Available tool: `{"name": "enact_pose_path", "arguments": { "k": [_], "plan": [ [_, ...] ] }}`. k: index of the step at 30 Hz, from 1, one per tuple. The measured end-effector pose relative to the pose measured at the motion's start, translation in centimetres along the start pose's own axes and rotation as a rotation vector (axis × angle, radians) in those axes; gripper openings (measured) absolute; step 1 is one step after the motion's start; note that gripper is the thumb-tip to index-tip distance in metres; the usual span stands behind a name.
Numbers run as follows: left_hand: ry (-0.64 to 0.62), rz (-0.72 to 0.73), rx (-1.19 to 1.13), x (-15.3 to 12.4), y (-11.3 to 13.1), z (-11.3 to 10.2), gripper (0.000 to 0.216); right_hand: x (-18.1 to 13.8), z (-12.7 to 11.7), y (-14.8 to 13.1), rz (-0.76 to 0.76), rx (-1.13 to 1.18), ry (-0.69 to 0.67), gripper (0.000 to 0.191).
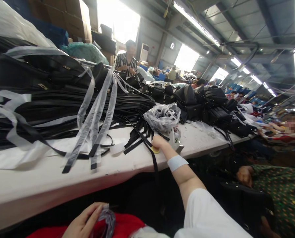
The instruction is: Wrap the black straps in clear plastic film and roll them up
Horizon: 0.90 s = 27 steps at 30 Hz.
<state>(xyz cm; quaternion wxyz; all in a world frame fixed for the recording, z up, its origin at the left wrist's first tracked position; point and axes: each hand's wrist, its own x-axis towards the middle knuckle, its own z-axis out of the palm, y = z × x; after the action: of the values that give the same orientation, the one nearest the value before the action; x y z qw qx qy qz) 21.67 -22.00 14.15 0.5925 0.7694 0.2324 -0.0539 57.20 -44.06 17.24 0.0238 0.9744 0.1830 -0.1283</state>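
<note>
The right hand (159, 142) curls around a small yellow object (155, 150) at the white table (38, 185) edge, just beside a clear plastic bag (162, 117) holding black-and-white pieces. The left hand (84, 222), low over the lap, grips crumpled clear plastic (108, 218).

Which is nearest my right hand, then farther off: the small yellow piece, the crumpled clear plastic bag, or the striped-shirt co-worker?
1. The small yellow piece: under the right hand, touching it.
2. The crumpled clear plastic bag: just beyond, on the white table.
3. The striped-shirt co-worker: far end, behind the black handbags.
</note>
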Motion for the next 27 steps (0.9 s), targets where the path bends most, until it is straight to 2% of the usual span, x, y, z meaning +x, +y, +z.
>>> {"name": "enact_pose_path", "arguments": {
  "k": [5, 7, 10, 12, 14, 16, 20, 23, 25, 27],
  "plan": [
    [0.005, 0.000, -0.028, -0.1, -0.6, -0.1, 0.038, -2.7, -2.0, 0.9, 0.060, -0.009, 0.196, 0.035],
    [-0.019, -0.010, -0.043, -0.1, -1.0, -0.1, 0.041, -4.8, -2.7, 0.7, 0.054, 0.022, 0.342, 0.039],
    [-0.093, -0.043, -0.061, -0.2, -1.2, 0.1, 0.042, -8.1, -2.6, -0.8, -0.179, 0.275, 0.672, 0.040],
    [-0.114, -0.034, -0.068, -0.3, -1.1, 0.2, 0.039, -9.8, -1.4, -2.3, -0.399, 0.476, 0.803, 0.038],
    [-0.107, -0.015, -0.072, -0.3, -0.8, 0.2, 0.036, -10.8, 0.9, -3.9, -0.557, 0.563, 0.770, 0.037],
    [-0.100, -0.012, -0.075, -0.5, -0.7, 0.2, 0.036, -10.9, 3.9, -5.0, -0.644, 0.563, 0.659, 0.037],
    [-0.088, -0.058, -0.058, -0.9, -0.9, 0.2, 0.042, -10.3, 8.9, -5.6, -0.675, 0.435, 0.477, 0.037],
    [-0.090, -0.073, -0.038, -0.8, -1.2, 0.3, 0.047, -10.1, 9.7, -5.8, -0.604, 0.392, 0.471, 0.033],
    [-0.102, -0.055, -0.030, -0.6, -1.4, 0.4, 0.048, -10.0, 9.1, -6.3, -0.524, 0.371, 0.480, 0.025],
    [-0.110, -0.042, -0.025, -0.4, -1.5, 0.5, 0.048, -9.6, 8.6, -7.2, -0.447, 0.332, 0.495, 0.025]
  ]
}}
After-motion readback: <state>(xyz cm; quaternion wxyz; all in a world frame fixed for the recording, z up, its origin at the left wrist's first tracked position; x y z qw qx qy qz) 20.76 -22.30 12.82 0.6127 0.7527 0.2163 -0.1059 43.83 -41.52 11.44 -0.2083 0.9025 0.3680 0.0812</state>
